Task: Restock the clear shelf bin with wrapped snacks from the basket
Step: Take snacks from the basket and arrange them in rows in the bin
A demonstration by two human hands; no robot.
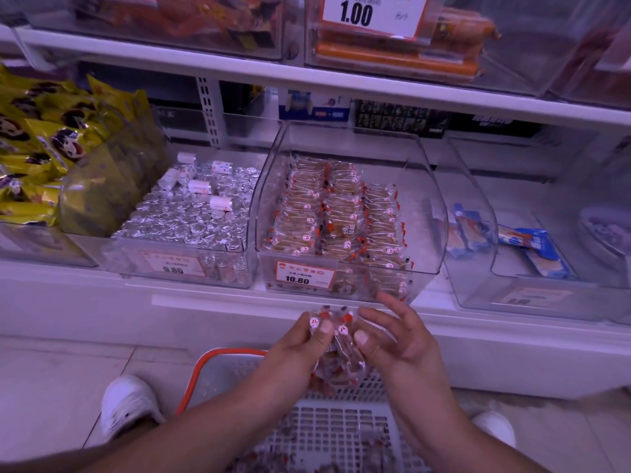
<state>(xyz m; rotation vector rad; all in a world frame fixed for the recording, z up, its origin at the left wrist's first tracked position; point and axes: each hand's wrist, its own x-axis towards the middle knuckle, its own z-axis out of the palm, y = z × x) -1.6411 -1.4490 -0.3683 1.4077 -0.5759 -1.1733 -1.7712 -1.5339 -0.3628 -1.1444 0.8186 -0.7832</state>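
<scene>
Wrapped snacks [341, 331] are being clamped by the left grip [297, 353] over the basket [218, 356], before the clear shelf bin [433, 206]; the right grip [403, 343], apart, is being rested against them.

White shelving [307, 78] above pale tiled floor [51, 370].
</scene>
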